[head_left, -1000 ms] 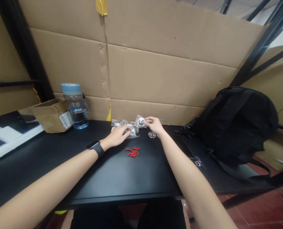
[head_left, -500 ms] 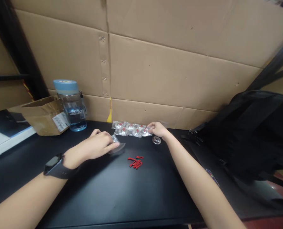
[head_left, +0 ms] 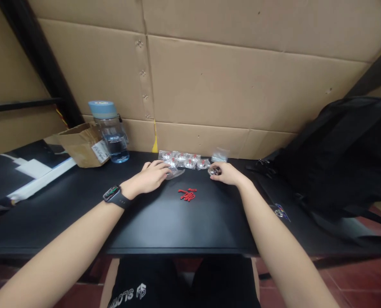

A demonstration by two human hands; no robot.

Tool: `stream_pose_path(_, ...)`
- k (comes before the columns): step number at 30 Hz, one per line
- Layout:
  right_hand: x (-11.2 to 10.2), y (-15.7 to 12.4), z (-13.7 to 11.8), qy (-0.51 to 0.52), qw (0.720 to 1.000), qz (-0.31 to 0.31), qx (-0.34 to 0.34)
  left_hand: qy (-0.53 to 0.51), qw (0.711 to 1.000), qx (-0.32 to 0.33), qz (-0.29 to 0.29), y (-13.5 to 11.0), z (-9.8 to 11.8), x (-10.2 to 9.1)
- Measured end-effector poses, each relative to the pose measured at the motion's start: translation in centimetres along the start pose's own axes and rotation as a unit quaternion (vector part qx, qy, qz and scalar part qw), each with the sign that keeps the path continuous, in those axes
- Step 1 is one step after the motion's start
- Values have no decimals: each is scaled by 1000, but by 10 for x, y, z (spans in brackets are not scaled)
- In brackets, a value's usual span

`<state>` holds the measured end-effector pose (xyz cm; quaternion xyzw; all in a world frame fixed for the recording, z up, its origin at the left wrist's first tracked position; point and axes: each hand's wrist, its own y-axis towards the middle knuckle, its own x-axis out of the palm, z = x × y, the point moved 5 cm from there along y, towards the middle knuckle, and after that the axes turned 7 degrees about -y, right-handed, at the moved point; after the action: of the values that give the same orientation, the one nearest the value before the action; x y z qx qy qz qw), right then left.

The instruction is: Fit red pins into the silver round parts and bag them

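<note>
Small red cord loops (head_left: 188, 196) lie bunched on the black, smooth surface (head_left: 190, 226); take them as the clock's centre. At ten o'clock, the left hand (head_left: 153, 176) (a dark watch (head_left: 112, 193) on its wrist) bends its fingers over a clear plastic bag (head_left: 178, 173); whether that grip pinches it, I cannot tell. At two o'clock, the right hand (head_left: 228, 173) has its grip around a shiny round disc (head_left: 214, 170), thumb and fingers pinching it. Farther off, at twelve, clear packets with silvery discs and red cords (head_left: 189, 163) lie in two rows; at one, a flat transparent packet (head_left: 220, 154) lies near the brown cardboard wall (head_left: 228, 85).
</note>
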<state>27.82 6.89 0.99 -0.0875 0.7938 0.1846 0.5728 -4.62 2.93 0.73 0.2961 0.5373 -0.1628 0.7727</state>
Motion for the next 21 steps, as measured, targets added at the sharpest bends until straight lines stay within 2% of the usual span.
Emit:
stream_pose_path(3,3,1,-3,-21,1000,19,11,-7,999,26,43,-1,25,-6)
stream_pose_path(6,3,4,-3,-24,1000,6,13,-42,996,52,61,-1,55,-7)
stream_pose_path(10,-7,0,-2,6,1000,-1,11,-58,990,126,11,14,86,5)
stream_pose_path(15,-16,-4,1,39,999,0,16,-84,982,169,-27,41,96,16)
stream_pose_path(21,-7,-2,9,31,999,1,17,-68,984,163,-5,35,93,19)
